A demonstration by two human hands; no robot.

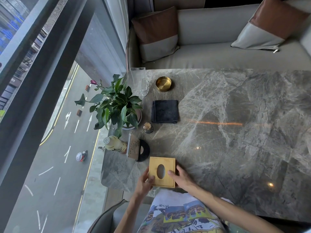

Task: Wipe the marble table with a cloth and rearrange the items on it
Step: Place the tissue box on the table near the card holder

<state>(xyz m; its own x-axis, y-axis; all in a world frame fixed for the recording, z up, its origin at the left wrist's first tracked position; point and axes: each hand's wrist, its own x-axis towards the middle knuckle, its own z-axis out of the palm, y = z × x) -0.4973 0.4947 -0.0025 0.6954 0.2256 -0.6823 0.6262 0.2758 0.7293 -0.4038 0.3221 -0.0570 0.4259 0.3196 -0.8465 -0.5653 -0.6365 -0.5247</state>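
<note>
Both hands, L (145, 181) & R (181, 178), grip wooden tissue box (161, 172) on marble table (235, 132).

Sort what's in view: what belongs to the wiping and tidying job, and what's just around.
Job: cloth, table, tissue box, gold dish, toothpicks, bottle, plant.
Around: sofa, cushions.

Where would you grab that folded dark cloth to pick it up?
Pinch the folded dark cloth at its near edge, coming from above. It lies flat on the marble table, and the layers stack visibly there, so one pinch should lift them all.
</note>
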